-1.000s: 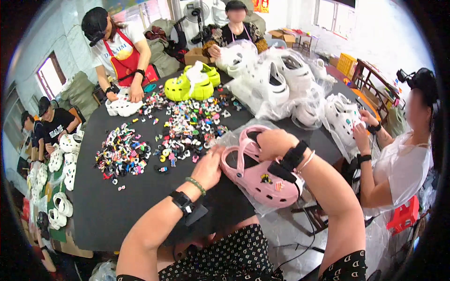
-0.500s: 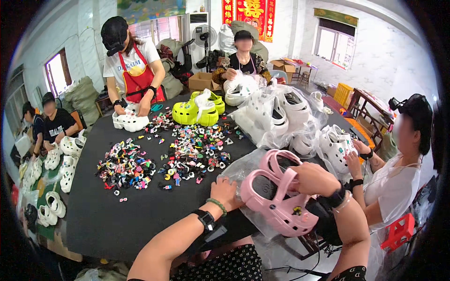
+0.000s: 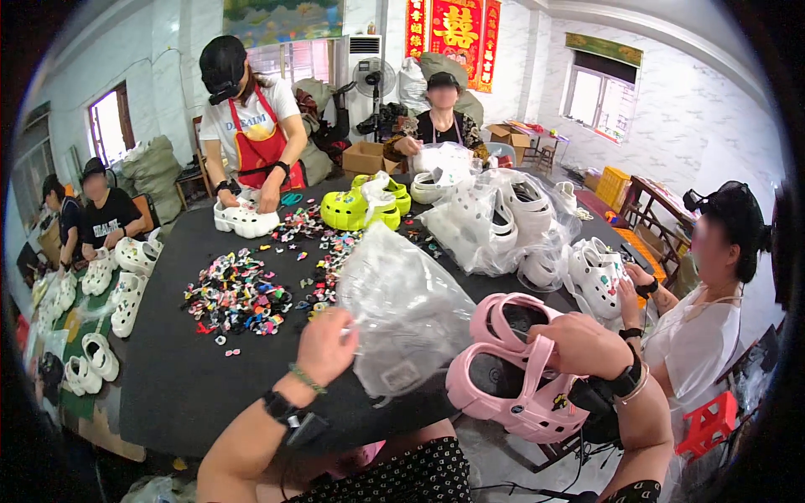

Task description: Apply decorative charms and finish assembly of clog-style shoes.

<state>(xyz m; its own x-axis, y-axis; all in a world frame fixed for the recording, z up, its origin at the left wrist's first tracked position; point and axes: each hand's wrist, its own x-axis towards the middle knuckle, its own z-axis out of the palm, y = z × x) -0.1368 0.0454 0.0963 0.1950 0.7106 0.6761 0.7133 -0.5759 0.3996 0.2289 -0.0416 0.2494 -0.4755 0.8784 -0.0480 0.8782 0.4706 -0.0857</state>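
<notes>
Here | left hand point(image 3: 329, 347) grips clear bag point(image 3: 404, 298) by its edge, seemingly for control | right hand point(image 3: 587, 344) clasps pink shoes point(image 3: 503, 407) (likely to hold them together)

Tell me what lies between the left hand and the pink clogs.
In the head view, a clear plastic bag pinched by the left hand spans most of the stretch toward the pink clogs, with black tabletop showing around it.

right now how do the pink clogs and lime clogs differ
The pink clogs are held in the right hand; the lime clogs stand on the black table. The pink clogs bear a charm; the lime clogs have white material draped over them. Both are pairs with holes.
</notes>
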